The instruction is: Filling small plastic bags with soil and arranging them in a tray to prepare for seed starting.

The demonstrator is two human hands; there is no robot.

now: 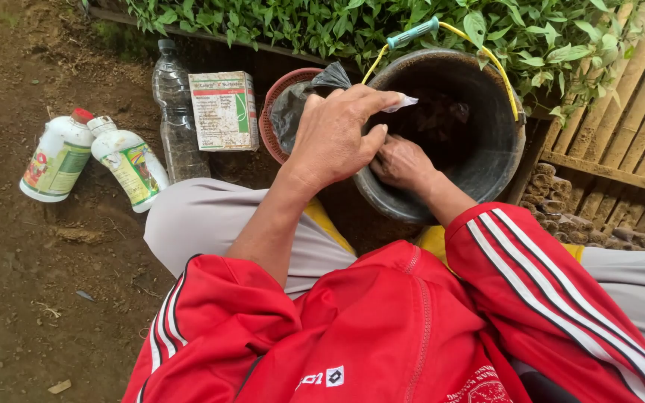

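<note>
Bare soil beside seedlings: left hand point(333, 134) pinches a small clear bag point(404, 101) over a black bucket point(486, 160); right hand point(401, 163), curled, reaches inside.

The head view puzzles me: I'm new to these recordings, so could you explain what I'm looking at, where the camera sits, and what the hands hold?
The camera is worn on a person's head and looks down, so you see their red jacket, both bare hands and dirt ground. The left hand pinches a small clear plastic bag at the rim of a dark bucket with a yellow handle. The right hand reaches into the bucket, which holds dark soil; whether its grip has closed on anything is hidden. On the ground to the left lie two white bottles, a clear bottle and a small box, beside a red basket. Green seedlings grow behind.
</note>
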